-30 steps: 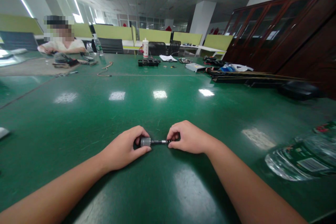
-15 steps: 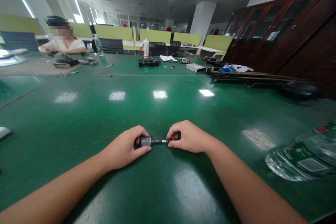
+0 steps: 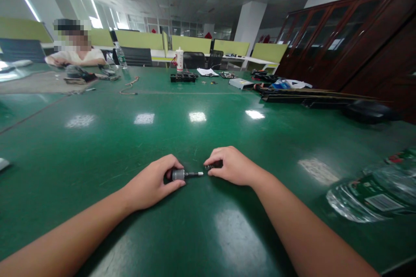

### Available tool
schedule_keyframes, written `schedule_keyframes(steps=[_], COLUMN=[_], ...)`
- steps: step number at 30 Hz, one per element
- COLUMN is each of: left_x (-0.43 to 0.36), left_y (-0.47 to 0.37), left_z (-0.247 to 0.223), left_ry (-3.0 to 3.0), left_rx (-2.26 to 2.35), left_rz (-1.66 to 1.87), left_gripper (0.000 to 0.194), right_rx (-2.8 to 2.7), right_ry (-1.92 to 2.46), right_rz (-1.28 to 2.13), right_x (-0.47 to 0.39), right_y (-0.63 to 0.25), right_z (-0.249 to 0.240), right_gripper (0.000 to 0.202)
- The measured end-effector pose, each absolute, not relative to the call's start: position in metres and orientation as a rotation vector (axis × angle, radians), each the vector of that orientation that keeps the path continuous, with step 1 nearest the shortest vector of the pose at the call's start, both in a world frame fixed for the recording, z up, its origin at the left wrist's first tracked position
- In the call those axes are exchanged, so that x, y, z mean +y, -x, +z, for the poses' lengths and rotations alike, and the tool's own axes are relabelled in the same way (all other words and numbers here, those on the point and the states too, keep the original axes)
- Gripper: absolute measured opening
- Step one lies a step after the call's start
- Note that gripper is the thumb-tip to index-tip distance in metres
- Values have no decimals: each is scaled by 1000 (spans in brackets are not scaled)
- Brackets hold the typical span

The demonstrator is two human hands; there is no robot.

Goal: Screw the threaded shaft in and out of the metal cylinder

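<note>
Near the middle of the green table [image 3: 169, 138], my left hand [image 3: 159, 181] grips a grey metal cylinder [image 3: 178, 175] between thumb and fingers. A thin dark shaft [image 3: 194, 174] with a bright tip extends from it to the right. My right hand [image 3: 232, 166] pinches a small dark coiled part [image 3: 209, 167], like a spring, just right of the shaft tip and slightly beyond it. A small gap separates the coiled part from the tip. The far end of the coiled part is hidden by my fingers.
A large clear bottle [image 3: 373, 194] lies at the right. Farther back are a black device [image 3: 183, 78], a white bottle [image 3: 180, 59], a silver box [image 3: 241, 83] and long black parts [image 3: 292, 96]. A person [image 3: 78, 54] sits across at the far left.
The coiled part has come off the shaft tip as my right hand moved slightly away and up. My left hand still grips the cylinder, nearly in the same place.
</note>
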State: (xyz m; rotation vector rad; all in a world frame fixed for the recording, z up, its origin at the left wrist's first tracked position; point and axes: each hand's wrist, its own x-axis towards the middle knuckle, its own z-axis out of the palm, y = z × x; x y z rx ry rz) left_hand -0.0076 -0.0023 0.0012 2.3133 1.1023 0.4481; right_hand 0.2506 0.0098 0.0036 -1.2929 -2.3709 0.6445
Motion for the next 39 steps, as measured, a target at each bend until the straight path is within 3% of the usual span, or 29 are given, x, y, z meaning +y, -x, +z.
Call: schedule_keyframes(steps=[5,9,33,39], left_x=[-3,-4,0,-1], left_y=[9,8,5,2], left_z=[1,2,-4,-4], left_ry=[-2309,-2306,-2334,-2338], left_rx=[1117,1114,1049,1091], left_rz=[447,452,500,519], left_gripper=[18,18,19,18], right_rx=[-2247,-2297,-2284,-2177], right_ry=[1425,1414,1108,1091], right_rz=[797,731,747,900], right_x=[6,5,3,1], right_y=[-253,-256,-224,-218], right_z=[11,13,-10,-17], right_gripper=[22,13,9,32])
